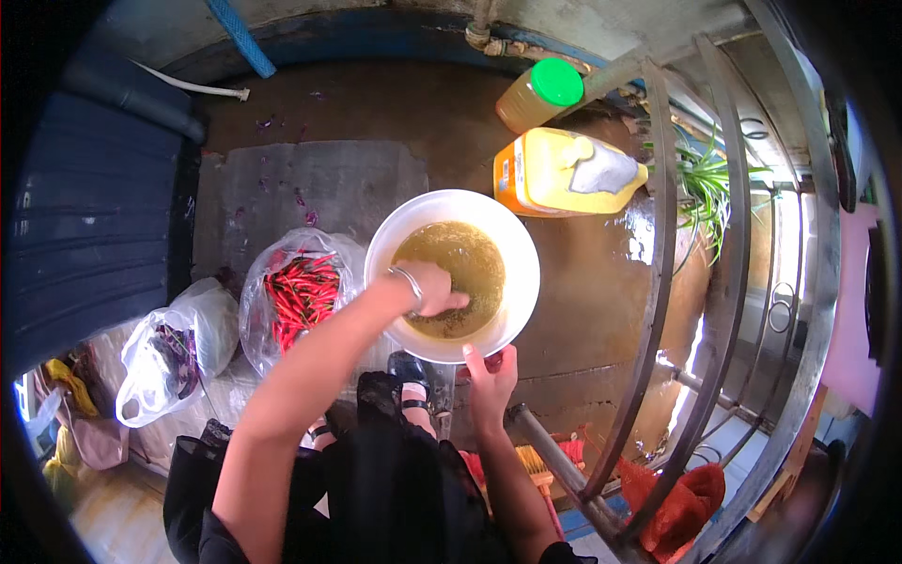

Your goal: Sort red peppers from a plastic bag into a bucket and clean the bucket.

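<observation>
A white plastic basin (520,271) stands before me with cloudy yellow-brown liquid (468,257) in it. My left hand (430,287), with a silver bangle at the wrist, reaches inside over the liquid; its fingertips are partly hidden, so its grip is unclear. At the near rim, my right hand (491,377) holds the basin with the thumb against its edge. Left of the basin, an open clear plastic bag holds many red chillies (303,292). Farther left lies a white plastic bag (211,331) with dark purplish contents.
A yellow plastic jug (599,173) lies behind the basin to the right, near a green-lidded jar (532,95). Metal bars (662,282) and a potted plant's leaves (705,176) line the right. A broom (537,465) and red mesh bag (676,504) are at lower right.
</observation>
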### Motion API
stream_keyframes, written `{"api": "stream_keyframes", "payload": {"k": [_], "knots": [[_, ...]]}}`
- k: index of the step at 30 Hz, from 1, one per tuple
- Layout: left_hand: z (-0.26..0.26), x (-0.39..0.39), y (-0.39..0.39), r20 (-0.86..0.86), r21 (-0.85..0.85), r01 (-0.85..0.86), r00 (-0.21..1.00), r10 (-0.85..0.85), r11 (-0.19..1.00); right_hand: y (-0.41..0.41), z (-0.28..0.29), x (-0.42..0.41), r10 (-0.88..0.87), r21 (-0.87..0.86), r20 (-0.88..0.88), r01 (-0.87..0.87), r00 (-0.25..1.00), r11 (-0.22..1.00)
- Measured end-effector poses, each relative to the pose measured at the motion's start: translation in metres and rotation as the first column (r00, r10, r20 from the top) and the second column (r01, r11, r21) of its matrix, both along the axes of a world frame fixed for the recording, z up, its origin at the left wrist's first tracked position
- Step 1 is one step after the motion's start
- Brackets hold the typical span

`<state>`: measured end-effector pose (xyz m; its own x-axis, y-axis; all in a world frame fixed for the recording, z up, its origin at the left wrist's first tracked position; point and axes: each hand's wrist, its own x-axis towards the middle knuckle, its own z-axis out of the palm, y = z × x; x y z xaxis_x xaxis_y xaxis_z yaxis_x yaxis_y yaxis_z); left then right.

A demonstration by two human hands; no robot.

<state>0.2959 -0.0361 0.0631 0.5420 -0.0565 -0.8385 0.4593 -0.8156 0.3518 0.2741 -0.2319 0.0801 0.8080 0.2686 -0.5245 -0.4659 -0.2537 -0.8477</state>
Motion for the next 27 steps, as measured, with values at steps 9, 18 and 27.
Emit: {"api": "stream_keyframes", "payload": {"k": [9, 18, 27], "knots": [[0.049, -0.039, 0.039, 0.216, -0.507, -0.56, 0.653, 0.726, 0.655, -0.01, -0.018, -0.016, -0.127, 0.149, -0.119, 0.144, 0.985, 0.978], [0.1, -0.091, 0.031, -0.175, -0.784, -0.61, 0.037, 0.984, -0.117, -0.042, -0.016, -0.011, -0.241, 0.34, -0.62, 0.533, 0.746, 0.775], [0.114, -0.134, 0.03, -0.131, -0.737, -0.647, -0.146, 0.981, -0.195, -0.141, -0.02, 0.098, -0.536, 0.153, -0.817, 0.976, 0.211, 0.152]]}}
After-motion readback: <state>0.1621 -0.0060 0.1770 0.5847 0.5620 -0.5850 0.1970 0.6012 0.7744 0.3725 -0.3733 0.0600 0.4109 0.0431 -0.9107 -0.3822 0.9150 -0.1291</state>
